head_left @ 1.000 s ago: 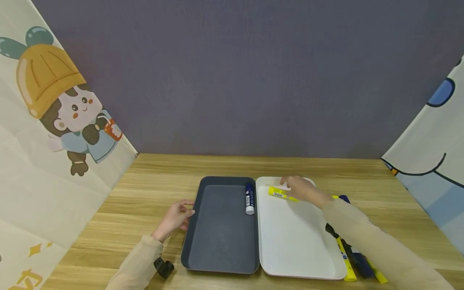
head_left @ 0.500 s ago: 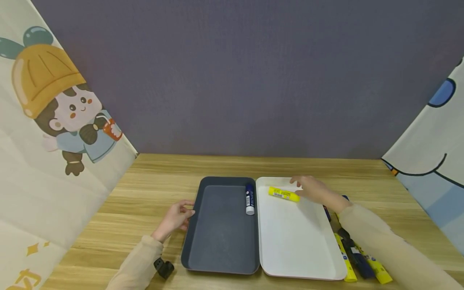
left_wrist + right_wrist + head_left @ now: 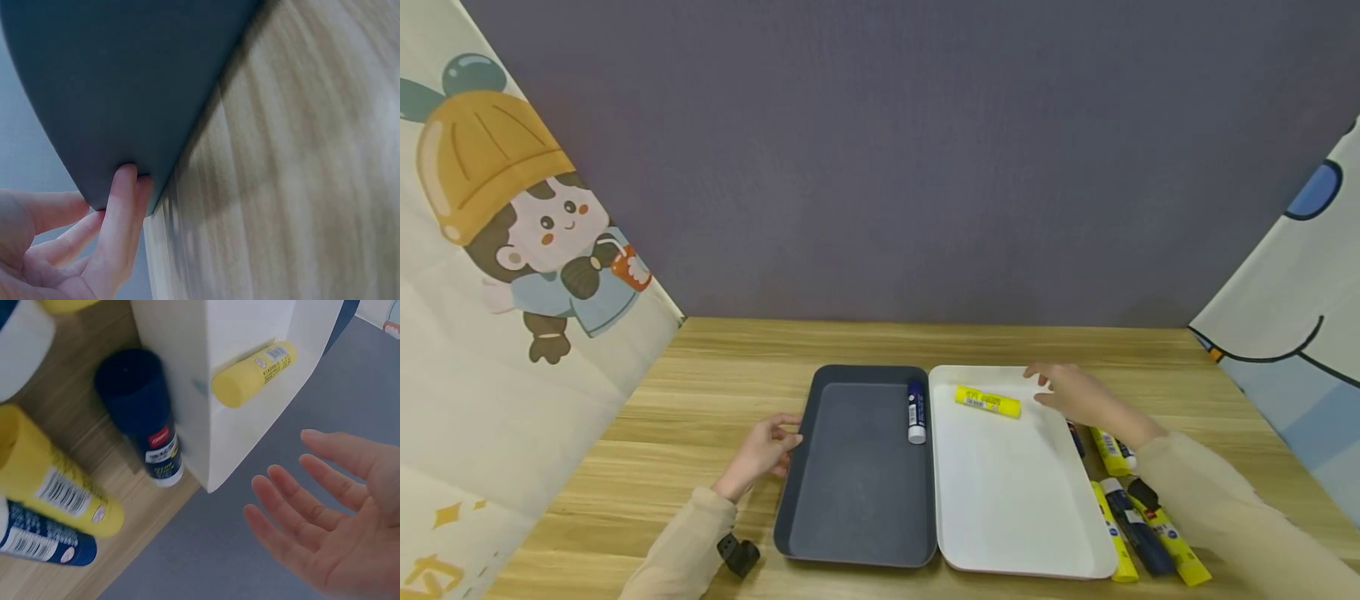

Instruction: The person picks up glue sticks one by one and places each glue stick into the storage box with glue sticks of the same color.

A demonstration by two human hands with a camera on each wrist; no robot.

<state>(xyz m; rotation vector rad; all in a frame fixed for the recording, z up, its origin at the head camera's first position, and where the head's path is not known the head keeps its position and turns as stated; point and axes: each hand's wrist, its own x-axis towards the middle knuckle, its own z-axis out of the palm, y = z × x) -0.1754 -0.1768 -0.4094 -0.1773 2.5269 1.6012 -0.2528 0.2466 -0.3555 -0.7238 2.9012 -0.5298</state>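
My left hand (image 3: 762,454) rests at the left side of a dark grey tray (image 3: 857,500). In the left wrist view its fingers (image 3: 124,181) touch the tray's outer wall. A blue glue stick (image 3: 917,412) with a white end lies along the tray's right wall. Just right of it, a yellow glue stick (image 3: 988,402) lies slanted near the far end of a white tray (image 3: 1015,500). My right hand (image 3: 1078,395) hovers over that tray's far right corner, holding nothing. Its fingers (image 3: 281,487) are spread and relaxed in the right wrist view.
Several more yellow and blue glue sticks lie right of the white tray, including a yellow one (image 3: 1108,452) and a dark blue one (image 3: 1138,533), partly under the right forearm. The wooden table (image 3: 730,375) meets a grey panel (image 3: 880,167) at the back.
My right hand has let go of the yellow glue stick in the white tray and moved right, away from it. The left hand and both trays keep their places.
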